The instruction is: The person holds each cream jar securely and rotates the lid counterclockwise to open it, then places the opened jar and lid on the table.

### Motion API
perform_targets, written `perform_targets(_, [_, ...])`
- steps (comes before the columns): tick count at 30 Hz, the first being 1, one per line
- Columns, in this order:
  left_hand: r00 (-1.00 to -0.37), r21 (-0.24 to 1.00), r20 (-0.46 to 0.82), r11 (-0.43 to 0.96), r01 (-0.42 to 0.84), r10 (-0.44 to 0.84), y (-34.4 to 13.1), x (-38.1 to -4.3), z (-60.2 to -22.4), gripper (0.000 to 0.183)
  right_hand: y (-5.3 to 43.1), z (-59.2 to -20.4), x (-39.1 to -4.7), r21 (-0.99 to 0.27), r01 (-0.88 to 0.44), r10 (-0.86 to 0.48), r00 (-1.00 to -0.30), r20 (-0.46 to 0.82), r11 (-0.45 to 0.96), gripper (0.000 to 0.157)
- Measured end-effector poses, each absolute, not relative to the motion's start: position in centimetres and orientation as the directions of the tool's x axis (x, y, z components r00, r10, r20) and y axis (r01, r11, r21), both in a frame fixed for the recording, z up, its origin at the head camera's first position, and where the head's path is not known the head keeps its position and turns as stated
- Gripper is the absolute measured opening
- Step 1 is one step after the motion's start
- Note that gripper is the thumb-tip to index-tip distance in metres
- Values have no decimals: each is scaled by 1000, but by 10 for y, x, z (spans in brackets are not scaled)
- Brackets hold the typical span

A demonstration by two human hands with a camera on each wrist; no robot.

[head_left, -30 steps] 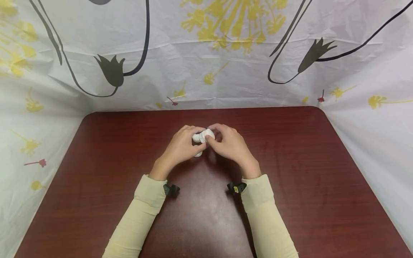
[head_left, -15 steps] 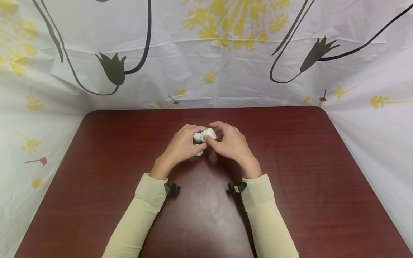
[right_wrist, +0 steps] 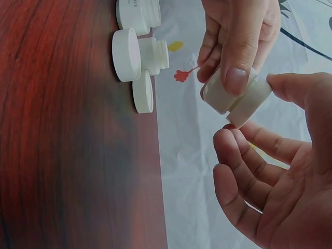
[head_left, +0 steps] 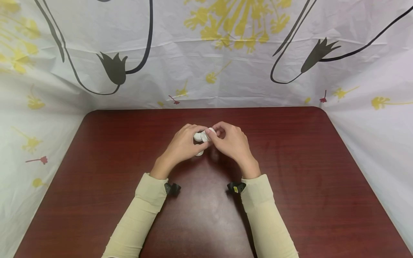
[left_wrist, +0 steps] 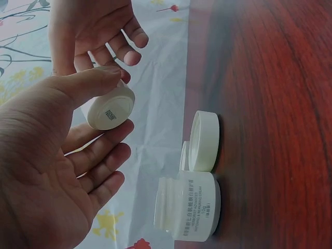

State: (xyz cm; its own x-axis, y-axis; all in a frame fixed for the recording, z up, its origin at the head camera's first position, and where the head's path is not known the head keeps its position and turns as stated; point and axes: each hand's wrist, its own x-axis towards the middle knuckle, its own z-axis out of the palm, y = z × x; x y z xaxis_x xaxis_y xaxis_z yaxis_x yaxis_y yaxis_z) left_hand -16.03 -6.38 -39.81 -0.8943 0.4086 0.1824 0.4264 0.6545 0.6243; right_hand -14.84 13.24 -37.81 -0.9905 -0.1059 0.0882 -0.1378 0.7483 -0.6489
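Observation:
Over the table's far middle, both hands meet at one small white cream jar. My left hand (head_left: 184,143) holds the jar's body (right_wrist: 219,94) between thumb and fingers, its base (left_wrist: 110,111) facing the left wrist camera. With thumb and fingertips, my right hand (head_left: 232,141) pinches the jar's white lid (right_wrist: 251,104), which sits on the body. Below them on the table stand two lidless jars, one with printed text (left_wrist: 194,212) and a smaller one (right_wrist: 150,54). Beside these, two loose lids stand on edge, a larger lid (right_wrist: 126,54) and a smaller lid (right_wrist: 143,93).
The dark red wooden table (head_left: 300,161) reaches out on both sides of the arms. A white curtain (head_left: 213,79) with yellow and grey flower prints hangs along its back and sides. Each wrist carries a small black camera (head_left: 237,187).
The right thumb and fingers have shifted round the lid and drawn closer together, covering more of it. My left hand keeps its hold on the jar, nearly still.

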Motion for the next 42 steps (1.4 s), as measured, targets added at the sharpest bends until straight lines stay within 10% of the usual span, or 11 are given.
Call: perform_targets(42, [-903,632,152,663,401,402,-62,-160,-400,48,136,-377,-148,-625,-136,-121,-990,67,768,44])
